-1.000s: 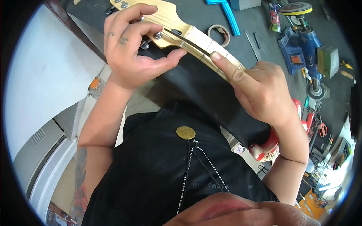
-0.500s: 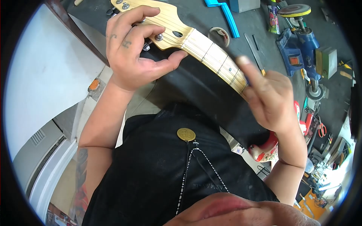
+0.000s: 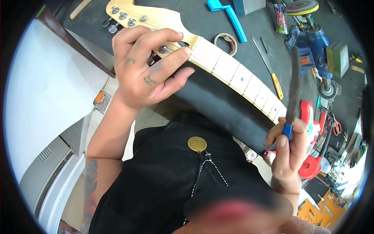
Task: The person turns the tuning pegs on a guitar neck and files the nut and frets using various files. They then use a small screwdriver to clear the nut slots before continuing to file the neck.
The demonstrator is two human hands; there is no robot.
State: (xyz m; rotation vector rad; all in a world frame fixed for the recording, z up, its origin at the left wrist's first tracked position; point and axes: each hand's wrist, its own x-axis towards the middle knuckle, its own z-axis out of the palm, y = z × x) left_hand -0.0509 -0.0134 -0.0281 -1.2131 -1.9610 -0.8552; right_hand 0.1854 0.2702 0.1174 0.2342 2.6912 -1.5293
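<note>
A guitar neck [image 3: 241, 80] with a pale fretboard and dark fret lines runs diagonally from the upper left to the lower right. My left hand [image 3: 146, 66] is curled over its headstock [image 3: 156, 17] beside the tuning pegs, with fingertips by the nut and the thumb at the near edge. Near the lower end of the fretboard, my right hand [image 3: 288, 152] is closed around the blue handle of a file [image 3: 295, 89]. The file's long, dark blade points up and is slightly blurred. It appears raised off the frets.
Beyond the neck, the dark bench holds a tape roll [image 3: 226, 44], a blue string winder [image 3: 235, 23] and a yellow-handled knife-like tool [image 3: 269, 64]. A blue bench grinder [image 3: 317, 46] stands at upper right. The red guitar body [image 3: 307, 113] and red-handled scissors [image 3: 336, 126] lie at right.
My right hand has moved down and right from the fretboard, and the file now points upward. My left hand has shifted slightly, its fingertips closer to the nut.
</note>
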